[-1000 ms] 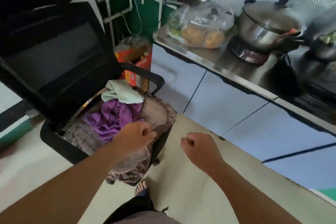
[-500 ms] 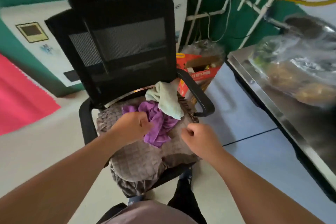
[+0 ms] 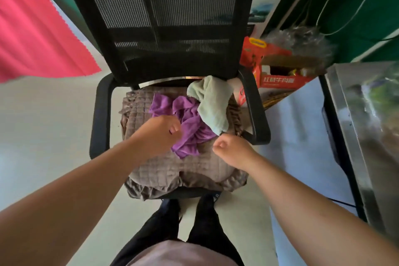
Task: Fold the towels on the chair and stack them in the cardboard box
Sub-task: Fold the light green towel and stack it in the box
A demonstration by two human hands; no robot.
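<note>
Towels lie crumpled mid-frame on the chair, on its brown quilted cushion: a purple towel with a pale green towel draped over its right side, against the right armrest. The left hand, fingers curled, sits at the purple towel's left edge; whether it grips the cloth I cannot tell. The right hand, a loose fist holding nothing, hovers below the green towel. A red carton stands right of the chair.
</note>
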